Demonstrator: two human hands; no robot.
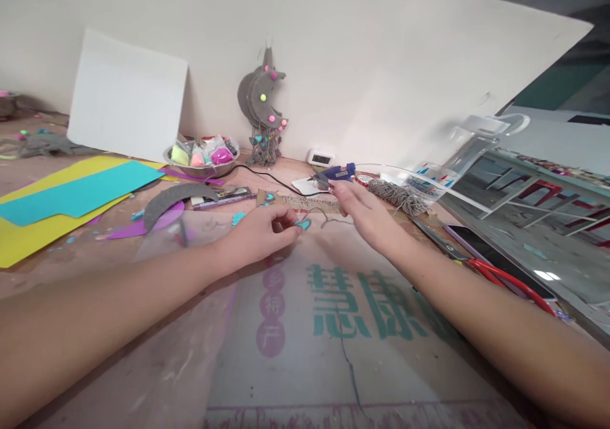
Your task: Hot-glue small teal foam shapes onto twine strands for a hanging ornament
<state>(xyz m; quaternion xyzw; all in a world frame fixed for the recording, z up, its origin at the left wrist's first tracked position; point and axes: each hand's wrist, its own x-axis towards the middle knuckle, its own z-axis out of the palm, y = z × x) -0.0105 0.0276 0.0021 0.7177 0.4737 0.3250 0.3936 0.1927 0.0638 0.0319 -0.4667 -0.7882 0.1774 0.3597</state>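
Note:
Between thumb and fingers my left hand [267, 229] pinches a small turquoise heart [304, 224]. A thin grey cord [324, 216] trails from the heart towards the right. My right hand [365, 213] is stretched out beside a blue glue gun [340, 172], fingers extended near its underside; whether they touch it I cannot tell. Under both forearms lies a translucent printed plastic sheet [295, 365]. Just behind my left hand are a turquoise scrap [237, 218] and another small turquoise heart [269, 197].
At the back stand a metal bowl [200, 171] of coloured clay packets, a hanging grey moon ornament [262, 95] and a small digital clock [321, 157]. On the right lie a grey cord bundle [398, 197], red-handled scissors [509, 279] and a phone [495, 257]. Coloured sheets [81, 190] lie left.

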